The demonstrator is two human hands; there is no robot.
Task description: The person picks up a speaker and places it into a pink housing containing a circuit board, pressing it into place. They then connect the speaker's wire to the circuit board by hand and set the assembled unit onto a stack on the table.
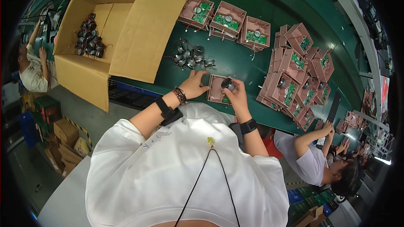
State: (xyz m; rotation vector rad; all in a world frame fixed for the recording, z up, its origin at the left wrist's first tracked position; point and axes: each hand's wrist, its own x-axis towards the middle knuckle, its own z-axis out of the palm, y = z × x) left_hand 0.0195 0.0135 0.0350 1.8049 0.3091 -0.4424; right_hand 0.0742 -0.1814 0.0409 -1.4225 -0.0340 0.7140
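Note:
My right hand (pixel 239 98) pinches a small round black speaker (pixel 227 83) between thumb and fingers, above a pinkish-brown plastic housing (pixel 215 89). That housing lies on the green bench close in front of me; a bit of green circuit board shows in it beneath my right hand. At the housing's left side is my left hand (pixel 194 85), thumb and index finger apart, with nothing seen in it. Whether its thumb touches the housing wall I cannot tell. Just beyond my left hand lies a loose pile of black speakers (pixel 189 55) with thin wires.
A big open cardboard box (pixel 146 33) with more speakers (pixel 89 38) stands at the left. Housings with green boards (pixel 227 20) line the far side. Stacked housings (pixel 290 71) rise at the right. Another person (pixel 309 151) works at the right, and one (pixel 35 69) at the far left.

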